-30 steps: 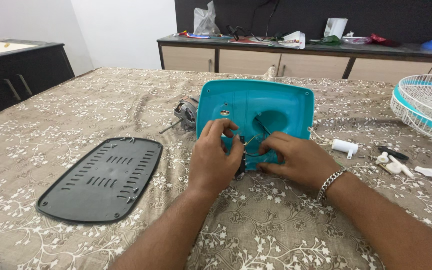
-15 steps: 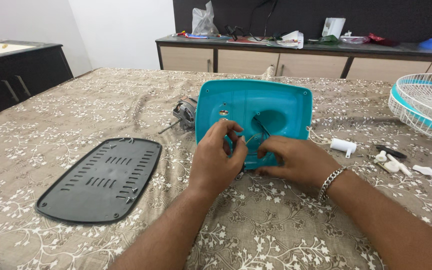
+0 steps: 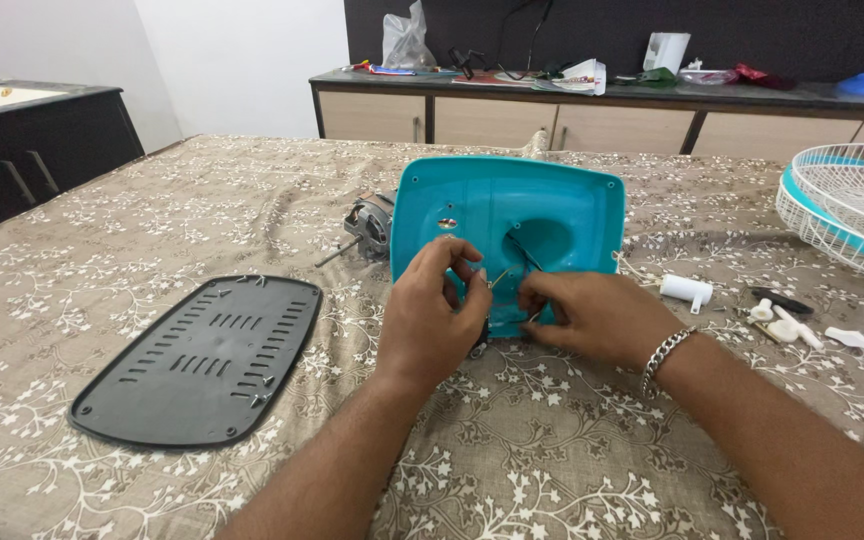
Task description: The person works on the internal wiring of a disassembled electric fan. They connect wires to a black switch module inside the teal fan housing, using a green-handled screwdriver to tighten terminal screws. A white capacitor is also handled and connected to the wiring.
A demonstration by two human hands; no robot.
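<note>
From the head camera, a teal plastic base [image 3: 508, 225] lies upside down in the middle of the bench [image 3: 572, 450], its dark cover plate [image 3: 202, 357] already off and lying to its left. The left hand [image 3: 430, 318] pinches a thin wire [image 3: 499, 278] at the opening; the right hand [image 3: 592, 316] pinches wiring just beside it. A small motor [image 3: 369, 226] sits behind the base, white bits [image 3: 784, 325] and a fan guard [image 3: 857, 207] to the right. Judging by this, the base is open, the wiring unfinished and the cover not refitted.

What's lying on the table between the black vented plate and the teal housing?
In the head view, only bare floral tablecloth separates the black plate from the teal housing; the small motor sits farther back.
</note>
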